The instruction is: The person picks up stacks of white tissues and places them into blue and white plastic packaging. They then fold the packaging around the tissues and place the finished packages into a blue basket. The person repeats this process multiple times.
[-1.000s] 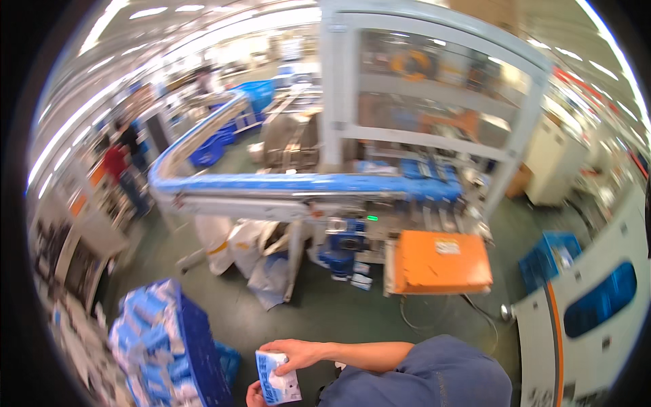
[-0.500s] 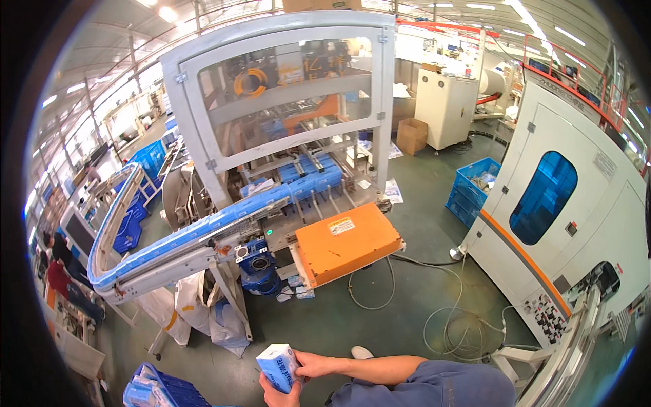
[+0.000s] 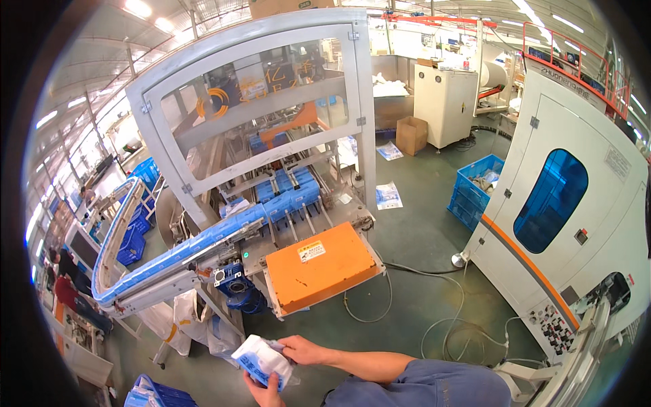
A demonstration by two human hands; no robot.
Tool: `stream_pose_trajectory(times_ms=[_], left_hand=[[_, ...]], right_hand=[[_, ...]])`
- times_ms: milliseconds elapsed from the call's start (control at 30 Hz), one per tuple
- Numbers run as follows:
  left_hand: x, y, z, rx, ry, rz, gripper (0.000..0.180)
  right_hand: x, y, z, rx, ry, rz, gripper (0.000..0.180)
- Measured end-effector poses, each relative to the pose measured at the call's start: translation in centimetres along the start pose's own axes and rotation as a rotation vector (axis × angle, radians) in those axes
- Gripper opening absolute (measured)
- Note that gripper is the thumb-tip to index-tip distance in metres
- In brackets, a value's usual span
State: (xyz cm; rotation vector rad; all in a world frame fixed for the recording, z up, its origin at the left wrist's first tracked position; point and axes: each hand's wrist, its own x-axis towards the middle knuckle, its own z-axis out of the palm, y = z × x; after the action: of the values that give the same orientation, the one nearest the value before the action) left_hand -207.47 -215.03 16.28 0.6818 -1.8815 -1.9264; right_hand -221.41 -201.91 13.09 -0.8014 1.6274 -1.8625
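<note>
A blue-and-white soft pack of tissues (image 3: 263, 359) is held between my two hands at the lower middle of the view. My left hand (image 3: 264, 391) grips it from below, thumb across the blue printed side. At its upper right end, my right hand (image 3: 303, 351) is closed on the pack's edge, where some thin wrapper film seems to show. The white upper face of the pack is tilted toward me. Some fingers of both hands are hidden behind it.
Ahead stands a framed machine with an orange cover (image 3: 322, 268) and a curved conveyor (image 3: 183, 245) carrying blue packs. A blue crate (image 3: 159, 395) with packs is at lower left. A white machine cabinet (image 3: 576, 197) is on the right; hoses (image 3: 461, 332) lie on the floor.
The pack has moved up and left and turned, showing more of its white face. My right hand has shifted to its upper right end. The view has turned slightly.
</note>
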Motion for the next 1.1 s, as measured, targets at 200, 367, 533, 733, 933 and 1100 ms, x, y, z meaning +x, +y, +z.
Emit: stream_pose_trajectory(times_ms=[200, 367, 533, 733, 933, 1100], left_hand=[[-1.0, 0.9, 0.1, -0.571, -0.034, -0.133, 0.070], [-3.6, -0.5, -3.7, -0.104, -0.142, -0.067, 0.076], [-7.6, 0.4, -5.2, -0.258, -0.255, -0.179, 0.076], [-11.3, -0.8, -6.0, -0.114, 0.137, -0.176, 0.060], [-14.2, -2.4, -11.5, -0.132, 0.293, 0.014, 0.051], [-17.3, -0.9, -16.9, 0.150, 0.420, 0.067, 0.052]], right_hand=[[-0.3, -1.4, -1.8, -0.323, -0.099, -0.226, 0.023], [-0.6, -2.3, -1.1, -0.472, -0.229, -0.376, 0.016], [0.2, -3.3, 1.0, -0.618, -0.451, -0.589, 0.013], [0.7, -4.2, 7.5, -0.649, -0.704, -0.696, 0.014], [0.2, -4.3, 14.9, -0.587, -0.923, -0.563, 0.012], [2.1, -2.7, 21.9, -0.365, -0.688, -0.197, 0.019]])
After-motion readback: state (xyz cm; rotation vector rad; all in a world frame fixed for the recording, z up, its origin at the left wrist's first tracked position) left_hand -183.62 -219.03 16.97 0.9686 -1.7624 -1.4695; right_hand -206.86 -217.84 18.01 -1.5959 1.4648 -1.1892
